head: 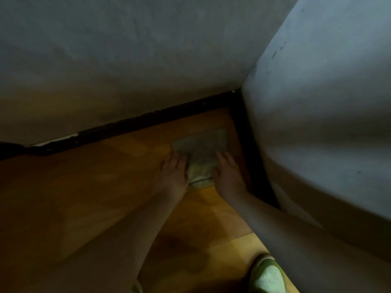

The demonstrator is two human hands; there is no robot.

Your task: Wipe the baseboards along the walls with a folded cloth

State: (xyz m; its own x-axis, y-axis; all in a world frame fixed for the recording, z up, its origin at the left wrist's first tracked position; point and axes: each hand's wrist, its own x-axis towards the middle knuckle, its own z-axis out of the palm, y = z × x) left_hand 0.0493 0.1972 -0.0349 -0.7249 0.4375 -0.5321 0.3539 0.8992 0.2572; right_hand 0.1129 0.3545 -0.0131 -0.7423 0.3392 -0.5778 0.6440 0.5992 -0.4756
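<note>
I'm crouched in a dim corner of a home — wood-pattern floor [105, 187], dark baseboards [148, 120] under plain pale walls [127, 60], my green slipper [267, 275] beside me.

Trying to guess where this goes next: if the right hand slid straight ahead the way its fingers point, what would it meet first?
Likely more of the cloth its fingertips rest on, then bare floor, then the dark baseboard under the far wall. The dim light leaves this uncertain.
</note>
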